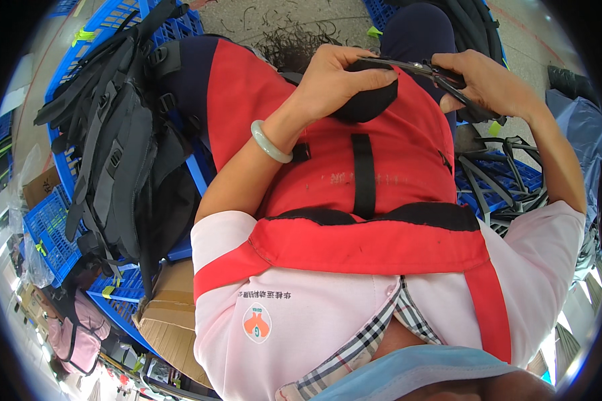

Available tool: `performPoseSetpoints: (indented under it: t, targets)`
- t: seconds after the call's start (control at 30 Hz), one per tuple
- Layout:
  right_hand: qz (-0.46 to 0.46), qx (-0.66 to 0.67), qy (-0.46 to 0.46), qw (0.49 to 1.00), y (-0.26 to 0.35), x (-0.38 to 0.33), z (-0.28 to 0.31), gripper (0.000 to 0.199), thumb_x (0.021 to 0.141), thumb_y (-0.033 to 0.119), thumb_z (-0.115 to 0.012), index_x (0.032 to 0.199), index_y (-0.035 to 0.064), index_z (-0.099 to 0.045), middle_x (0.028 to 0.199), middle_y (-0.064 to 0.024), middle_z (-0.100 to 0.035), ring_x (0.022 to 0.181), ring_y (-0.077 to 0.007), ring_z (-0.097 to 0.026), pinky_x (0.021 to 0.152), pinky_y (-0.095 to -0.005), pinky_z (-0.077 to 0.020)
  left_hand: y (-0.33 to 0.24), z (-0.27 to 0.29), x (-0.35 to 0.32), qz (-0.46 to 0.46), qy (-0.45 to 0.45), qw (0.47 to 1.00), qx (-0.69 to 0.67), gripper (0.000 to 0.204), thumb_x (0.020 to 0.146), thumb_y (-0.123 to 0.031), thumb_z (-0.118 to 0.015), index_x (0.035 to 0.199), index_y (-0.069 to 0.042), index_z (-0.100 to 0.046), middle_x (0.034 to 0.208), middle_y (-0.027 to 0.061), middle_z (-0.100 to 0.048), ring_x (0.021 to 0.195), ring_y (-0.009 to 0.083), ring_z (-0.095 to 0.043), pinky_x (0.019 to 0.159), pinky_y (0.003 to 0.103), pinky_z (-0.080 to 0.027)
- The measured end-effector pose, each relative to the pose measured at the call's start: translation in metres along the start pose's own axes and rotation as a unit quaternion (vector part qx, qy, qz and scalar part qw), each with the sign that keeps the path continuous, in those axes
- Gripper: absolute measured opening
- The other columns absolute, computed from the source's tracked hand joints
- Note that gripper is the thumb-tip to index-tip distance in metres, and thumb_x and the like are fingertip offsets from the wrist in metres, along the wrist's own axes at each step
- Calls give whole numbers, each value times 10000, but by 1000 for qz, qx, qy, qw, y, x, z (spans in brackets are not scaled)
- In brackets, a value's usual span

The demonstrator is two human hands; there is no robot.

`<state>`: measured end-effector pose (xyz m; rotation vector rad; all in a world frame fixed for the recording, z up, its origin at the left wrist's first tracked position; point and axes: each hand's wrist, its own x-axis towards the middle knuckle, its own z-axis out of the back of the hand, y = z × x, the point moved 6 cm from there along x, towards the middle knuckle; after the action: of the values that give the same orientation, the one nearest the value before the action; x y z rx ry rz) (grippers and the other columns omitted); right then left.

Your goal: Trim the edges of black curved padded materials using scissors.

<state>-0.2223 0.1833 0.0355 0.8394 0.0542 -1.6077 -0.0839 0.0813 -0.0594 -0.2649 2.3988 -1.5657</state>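
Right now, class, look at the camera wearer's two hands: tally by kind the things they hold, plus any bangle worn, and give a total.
Metal-bladed scissors with black handles, in the right hand: 1
Soft black fabric piece, in the left hand: 1
Pale green round bangle: 1
Total: 3

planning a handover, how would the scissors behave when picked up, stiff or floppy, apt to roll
The scissors would probably feel stiff, as their cutting end looks slim and metallic. They may swing at the pivot, where the halves seem to cross. Their flat shape suggests little rolling.
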Motion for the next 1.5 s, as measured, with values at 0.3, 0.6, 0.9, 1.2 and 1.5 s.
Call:
performPoseSetpoints:
  t: [0.3,0.6,0.9,1.2,1.5]
  targets:
    - [-35,-87,61,994,-6,5,20,701,653,594,-758,809,-12,-442,667,-112,-302,624,-278,-324,565,-373,-324,7,-6,1,1,19,999,45,176,798,-137,-749,865,22,-719,772,4,-655,710,52,-554,655,211,-454]
    - [-18,-118,32,992,17,11,44,530,714,369,-791,818,-15,-441,670,-94,-333,601,-227,-346,557,-380,-318,4,-3,1,10,23,1000,14,183,805,-156,-756,892,1,-715,796,-2,-654,744,51,-565,676,205,-455]
    - [46,350,-80,932,16,61,-25,179,847,46,-659,975,33,-535,736,44,-500,627,-21,-453,534,-190,-357,12,24,14,-103,-94,988,-63,252,933,-242,-625,1070,-33,-591,968,11,-603,844,76,-547,763,220,-445]
    - [43,325,-511,795,-23,-15,67,86,857,23,-626,916,47,-568,758,7,-538,571,-39,-464,520,-185,-383,-55,20,-35,-263,-158,859,410,358,835,-65,-690,1174,-2,-595,1190,166,-579,1033,275,-590,845,341,-492]
    - [185,614,-475,603,34,50,-33,143,874,-17,-633,911,64,-521,721,2,-557,606,-58,-558,540,-201,-448,-35,6,7,-93,-1,938,-334,418,898,-210,-650,1240,-9,-518,1167,121,-602,1079,223,-580,938,388,-453]
